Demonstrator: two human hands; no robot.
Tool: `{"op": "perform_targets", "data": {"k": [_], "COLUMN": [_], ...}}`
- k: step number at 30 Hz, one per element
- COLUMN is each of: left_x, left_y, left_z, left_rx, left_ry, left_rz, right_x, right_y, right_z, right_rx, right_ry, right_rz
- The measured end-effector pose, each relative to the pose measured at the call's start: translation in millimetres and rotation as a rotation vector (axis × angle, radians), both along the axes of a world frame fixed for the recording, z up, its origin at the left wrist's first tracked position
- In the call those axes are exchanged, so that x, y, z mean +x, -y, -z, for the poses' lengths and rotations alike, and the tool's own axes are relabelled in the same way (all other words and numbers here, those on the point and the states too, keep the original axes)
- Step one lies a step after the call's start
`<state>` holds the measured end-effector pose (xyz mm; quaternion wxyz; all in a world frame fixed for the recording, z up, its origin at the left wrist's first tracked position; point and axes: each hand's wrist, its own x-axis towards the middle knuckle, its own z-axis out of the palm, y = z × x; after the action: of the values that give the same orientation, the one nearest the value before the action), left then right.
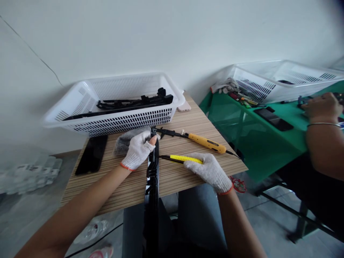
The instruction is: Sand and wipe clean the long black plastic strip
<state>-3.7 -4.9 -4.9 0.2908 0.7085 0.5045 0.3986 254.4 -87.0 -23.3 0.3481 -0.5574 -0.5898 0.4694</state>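
Observation:
A long black plastic part [152, 179] runs from my lap up onto the wooden table [113, 186]. My left hand [137, 149], in a white knit glove, is closed round the part's far end, a bare fingertip poking out on top. My right hand [210, 171], gloved too, is closed on a yellow-handled utility knife [179, 158] whose black tip points left at the part. A second yellow-handled tool [206, 142] lies on the table just beyond, touching neither hand.
A white basket [113, 118] holding black parts stands at the table's back. A dark phone [92, 154] lies left, a grey cloth [125, 141] beside it. On the right, another person's arm [322, 136] rests on a green table [268, 143] with a second basket [282, 80].

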Motion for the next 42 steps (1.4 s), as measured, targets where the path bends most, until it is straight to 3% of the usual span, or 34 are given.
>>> {"op": "perform_targets", "data": {"k": [25,42], "left_x": [1.0,2.8], "left_y": [0.1,1.7], "left_z": [1.3,-1.4], "left_rx": [0.010,-0.002], "left_ry": [-0.002,-0.013], "left_rz": [-0.012,-0.009], "right_x": [1.2,0.4], "right_y": [3.1,4.1], "right_z": [-4.0,-1.4], "right_rx": [-0.009,0.011], "right_ry": [0.045,0.031], "right_rz": [-0.112,-0.066]}}
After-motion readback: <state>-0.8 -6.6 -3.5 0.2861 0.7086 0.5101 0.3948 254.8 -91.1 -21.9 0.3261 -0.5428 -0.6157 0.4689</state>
